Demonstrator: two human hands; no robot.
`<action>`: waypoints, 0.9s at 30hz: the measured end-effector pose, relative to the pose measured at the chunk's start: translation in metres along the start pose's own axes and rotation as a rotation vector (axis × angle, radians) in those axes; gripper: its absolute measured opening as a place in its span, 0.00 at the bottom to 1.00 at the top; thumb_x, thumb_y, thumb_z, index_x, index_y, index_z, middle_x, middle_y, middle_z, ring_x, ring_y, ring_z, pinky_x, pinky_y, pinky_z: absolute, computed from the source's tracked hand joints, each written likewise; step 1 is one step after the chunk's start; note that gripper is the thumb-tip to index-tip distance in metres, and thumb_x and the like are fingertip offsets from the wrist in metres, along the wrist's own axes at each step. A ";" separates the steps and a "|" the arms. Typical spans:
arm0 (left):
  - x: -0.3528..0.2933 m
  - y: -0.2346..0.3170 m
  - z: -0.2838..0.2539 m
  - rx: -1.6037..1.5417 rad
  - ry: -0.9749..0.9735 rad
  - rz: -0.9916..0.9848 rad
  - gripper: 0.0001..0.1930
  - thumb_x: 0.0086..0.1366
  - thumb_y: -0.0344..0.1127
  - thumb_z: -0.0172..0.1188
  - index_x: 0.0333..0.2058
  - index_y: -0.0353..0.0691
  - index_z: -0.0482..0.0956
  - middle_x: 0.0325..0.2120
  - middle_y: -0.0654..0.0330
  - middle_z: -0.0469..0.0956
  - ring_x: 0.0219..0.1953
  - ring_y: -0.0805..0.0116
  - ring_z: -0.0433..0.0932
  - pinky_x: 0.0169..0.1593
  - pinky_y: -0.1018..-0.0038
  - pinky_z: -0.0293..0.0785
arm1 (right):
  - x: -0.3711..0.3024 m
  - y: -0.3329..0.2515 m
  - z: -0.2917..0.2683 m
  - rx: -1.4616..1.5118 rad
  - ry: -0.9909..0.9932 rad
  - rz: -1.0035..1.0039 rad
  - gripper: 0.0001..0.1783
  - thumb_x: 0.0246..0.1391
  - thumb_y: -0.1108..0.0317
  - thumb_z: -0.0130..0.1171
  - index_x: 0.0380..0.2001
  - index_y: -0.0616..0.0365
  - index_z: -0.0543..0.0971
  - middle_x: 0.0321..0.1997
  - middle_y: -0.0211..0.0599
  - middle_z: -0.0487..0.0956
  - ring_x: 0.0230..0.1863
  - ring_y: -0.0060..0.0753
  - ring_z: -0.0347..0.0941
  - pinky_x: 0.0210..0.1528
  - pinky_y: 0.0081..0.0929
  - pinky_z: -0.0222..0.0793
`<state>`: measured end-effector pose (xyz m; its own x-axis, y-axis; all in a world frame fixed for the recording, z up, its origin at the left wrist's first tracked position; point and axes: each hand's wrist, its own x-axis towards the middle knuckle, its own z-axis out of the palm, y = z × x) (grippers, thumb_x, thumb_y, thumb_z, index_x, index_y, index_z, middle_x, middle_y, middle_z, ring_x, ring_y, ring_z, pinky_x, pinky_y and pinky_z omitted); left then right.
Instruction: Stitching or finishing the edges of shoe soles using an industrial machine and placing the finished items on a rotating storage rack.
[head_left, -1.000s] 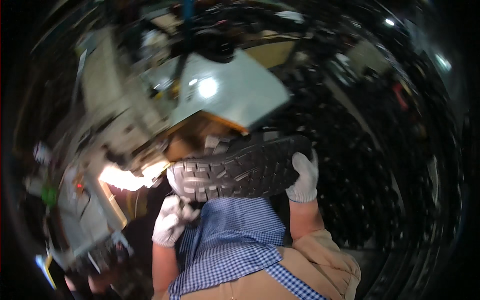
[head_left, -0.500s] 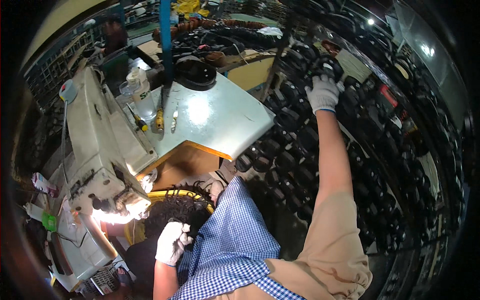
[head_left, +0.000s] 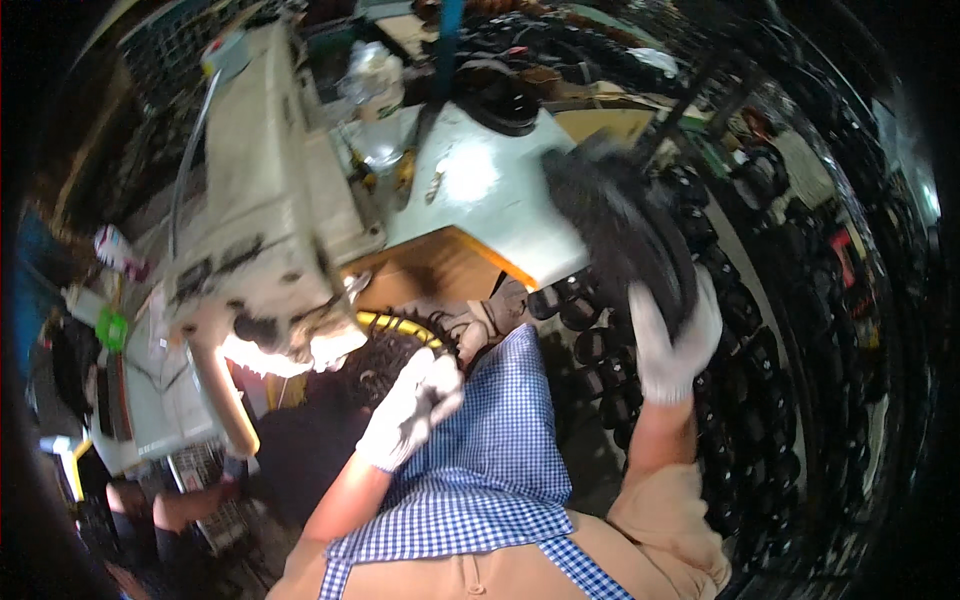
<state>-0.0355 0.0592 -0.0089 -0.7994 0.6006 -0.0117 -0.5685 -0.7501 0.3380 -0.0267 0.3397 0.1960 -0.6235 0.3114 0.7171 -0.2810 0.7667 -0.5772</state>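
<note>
right hand (head_left: 672, 345) in a white glove, grip wrapped tight round a black shoe (head_left: 622, 225) held up beside the pale surface (head_left: 480, 190), left hand (head_left: 412, 405) gloved too, fingers loosely curled on nothing, over a blue checked apron (head_left: 490, 450), sewing machine (head_left: 265, 200) off left

A black shoe (head_left: 625, 225) sits right of centre in the frame, blurred, its dark rubber sole turned toward the camera and its length running from the upper middle down toward the lower right. Its lower end is gripped by the white-gloved right hand (head_left: 672, 340), while its upper end overlaps the edge of the pale worktable. A second dark, treaded sole (head_left: 385, 355) lies left of centre, just beside the white-gloved left hand (head_left: 415, 400)
</note>
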 end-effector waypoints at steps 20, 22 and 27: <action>-0.071 0.063 0.037 0.924 -0.012 0.137 0.54 0.51 0.42 0.78 0.71 0.35 0.55 0.70 0.51 0.60 0.71 0.59 0.60 0.72 0.61 0.58 | -0.237 0.046 0.057 1.368 -0.211 1.099 0.40 0.49 0.51 0.66 0.66 0.48 0.70 0.65 0.34 0.74 0.59 0.46 0.74 0.58 0.55 0.73; -0.051 0.066 0.047 0.806 0.067 0.093 0.53 0.49 0.32 0.79 0.70 0.33 0.57 0.69 0.51 0.63 0.70 0.63 0.61 0.70 0.64 0.61 | -0.223 0.054 0.058 1.375 -0.205 1.069 0.40 0.49 0.51 0.66 0.66 0.48 0.70 0.66 0.34 0.74 0.61 0.46 0.73 0.60 0.57 0.72; -0.024 0.088 0.034 1.171 -0.033 0.150 0.54 0.46 0.29 0.81 0.70 0.33 0.57 0.67 0.53 0.66 0.67 0.64 0.65 0.69 0.64 0.64 | -0.194 0.085 0.082 1.446 -0.221 0.934 0.46 0.46 0.52 0.68 0.69 0.47 0.66 0.68 0.37 0.71 0.69 0.49 0.65 0.70 0.60 0.59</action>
<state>-0.0594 -0.0120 0.0527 -0.8278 0.5480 0.1203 0.0694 -0.1128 0.9912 0.0106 0.2980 -0.0240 -0.9885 0.1491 -0.0264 -0.0923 -0.7314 -0.6757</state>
